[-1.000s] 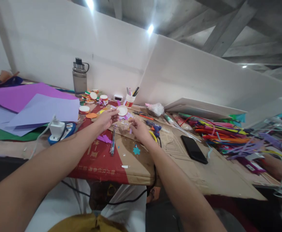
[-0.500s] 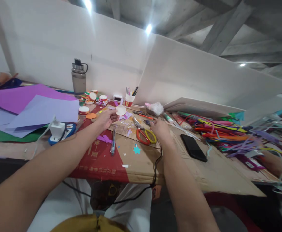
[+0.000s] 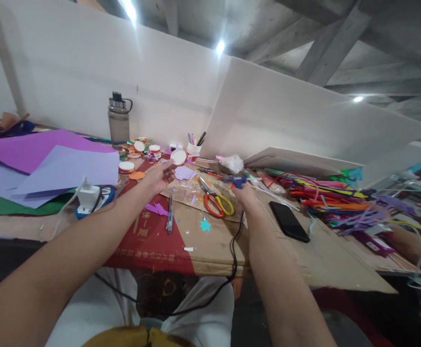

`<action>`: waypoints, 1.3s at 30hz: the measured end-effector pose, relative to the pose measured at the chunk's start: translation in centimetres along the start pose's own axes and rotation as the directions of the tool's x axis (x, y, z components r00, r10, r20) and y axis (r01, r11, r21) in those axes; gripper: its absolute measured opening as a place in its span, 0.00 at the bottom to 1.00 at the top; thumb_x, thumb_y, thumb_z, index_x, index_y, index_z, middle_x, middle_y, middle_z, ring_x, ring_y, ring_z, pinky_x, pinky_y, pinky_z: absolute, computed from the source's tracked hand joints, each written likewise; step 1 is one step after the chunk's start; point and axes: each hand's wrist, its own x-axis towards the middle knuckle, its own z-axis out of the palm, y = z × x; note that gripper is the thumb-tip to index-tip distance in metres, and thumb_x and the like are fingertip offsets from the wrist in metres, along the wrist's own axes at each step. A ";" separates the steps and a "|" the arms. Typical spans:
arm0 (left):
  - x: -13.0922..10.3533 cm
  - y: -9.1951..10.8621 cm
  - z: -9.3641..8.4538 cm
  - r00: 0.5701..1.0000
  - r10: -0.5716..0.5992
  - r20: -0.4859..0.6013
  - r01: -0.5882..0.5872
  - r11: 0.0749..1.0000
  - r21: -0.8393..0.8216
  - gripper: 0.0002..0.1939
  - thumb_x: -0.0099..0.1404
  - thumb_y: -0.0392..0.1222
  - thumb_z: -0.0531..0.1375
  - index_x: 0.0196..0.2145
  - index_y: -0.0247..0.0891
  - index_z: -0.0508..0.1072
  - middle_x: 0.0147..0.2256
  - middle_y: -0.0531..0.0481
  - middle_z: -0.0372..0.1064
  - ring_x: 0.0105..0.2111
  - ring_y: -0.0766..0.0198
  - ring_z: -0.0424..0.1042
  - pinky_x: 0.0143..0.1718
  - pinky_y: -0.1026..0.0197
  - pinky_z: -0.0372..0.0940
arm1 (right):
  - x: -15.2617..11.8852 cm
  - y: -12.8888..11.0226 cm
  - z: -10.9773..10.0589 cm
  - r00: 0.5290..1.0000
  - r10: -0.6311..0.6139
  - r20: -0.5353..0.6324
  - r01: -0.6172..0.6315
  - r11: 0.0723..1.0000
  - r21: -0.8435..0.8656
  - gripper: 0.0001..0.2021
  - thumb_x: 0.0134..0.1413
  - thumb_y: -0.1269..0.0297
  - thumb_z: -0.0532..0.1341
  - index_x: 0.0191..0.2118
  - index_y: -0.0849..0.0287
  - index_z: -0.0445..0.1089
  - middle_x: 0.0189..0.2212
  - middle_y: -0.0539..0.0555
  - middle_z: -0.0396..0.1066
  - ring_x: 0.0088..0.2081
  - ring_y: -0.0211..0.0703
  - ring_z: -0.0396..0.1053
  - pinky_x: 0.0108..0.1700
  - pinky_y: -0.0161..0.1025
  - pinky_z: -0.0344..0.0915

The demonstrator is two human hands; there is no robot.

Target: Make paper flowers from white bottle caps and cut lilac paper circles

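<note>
Between the fingertips of my left hand is a round white-faced disc, held up above the cardboard. My right hand is closed around a blue glue gun, its nozzle turned to the left and a black cord hanging from it. Scissors with red and yellow handles lie open just left of that hand. Below the disc are lilac paper pieces. A pen and a turquoise paper flower rest nearer to me.
A phone and a heap of coloured pipe cleaners lie right. Paper sheets, a white plug and a water bottle are left. A pen cup stands at the back. Another person's hand shows far right.
My right hand has lifted the glue gun off the table, bringing it into clearer view. My left hand has raised and tilted the disc slightly.
</note>
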 end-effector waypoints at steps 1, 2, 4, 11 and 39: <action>-0.1 0.0 0.1 1.000 -0.005 0.009 0.005 1.000 -0.013 0.05 0.60 0.33 0.64 0.29 0.33 0.70 0.20 0.55 0.65 0.17 0.75 0.63 0.18 0.72 0.58 | 0.0 -0.4 0.0 1.000 0.014 -0.027 -0.012 0.996 0.088 0.11 0.47 0.65 0.56 0.36 0.63 0.71 0.33 0.61 0.73 0.34 0.50 0.72 0.37 0.43 0.68; -0.1 0.0 0.1 1.000 -0.008 0.019 0.009 1.000 -0.024 0.06 0.59 0.34 0.64 0.29 0.33 0.69 0.19 0.56 0.64 0.17 0.75 0.63 0.18 0.71 0.58 | -0.2 -0.9 0.0 0.999 0.031 -0.044 -0.022 0.982 0.186 0.12 0.47 0.65 0.55 0.38 0.62 0.69 0.33 0.59 0.73 0.33 0.47 0.71 0.36 0.42 0.69; -0.4 0.1 0.3 0.999 -0.008 0.038 0.010 0.999 -0.045 0.07 0.58 0.35 0.66 0.29 0.33 0.69 0.20 0.56 0.64 0.17 0.75 0.62 0.18 0.71 0.58 | -0.8 -2.3 0.2 0.998 0.040 -0.047 -0.020 0.933 0.359 0.14 0.45 0.66 0.54 0.40 0.58 0.66 0.34 0.54 0.72 0.30 0.41 0.70 0.33 0.39 0.70; -1.5 0.4 1.2 0.991 0.059 0.116 -0.040 0.986 -0.161 0.11 0.56 0.39 0.68 0.30 0.34 0.70 0.24 0.55 0.68 0.19 0.76 0.63 0.19 0.71 0.58 | -5.6 -7.2 0.6 0.938 -0.284 0.199 -0.068 0.411 0.909 0.20 0.36 0.70 0.64 0.40 0.55 0.66 0.40 0.50 0.72 0.28 0.31 0.64 0.27 0.28 0.64; -3.2 2.1 1.2 0.943 0.287 0.170 -0.300 0.953 0.054 0.09 0.64 0.43 0.59 0.42 0.44 0.74 0.36 0.49 0.72 0.29 0.69 0.69 0.34 0.64 0.67 | -9.0 -8.7 -0.3 0.778 -0.592 0.212 -0.061 0.263 0.963 0.13 0.47 0.56 0.66 0.38 0.54 0.66 0.31 0.50 0.68 0.26 0.35 0.58 0.30 0.36 0.59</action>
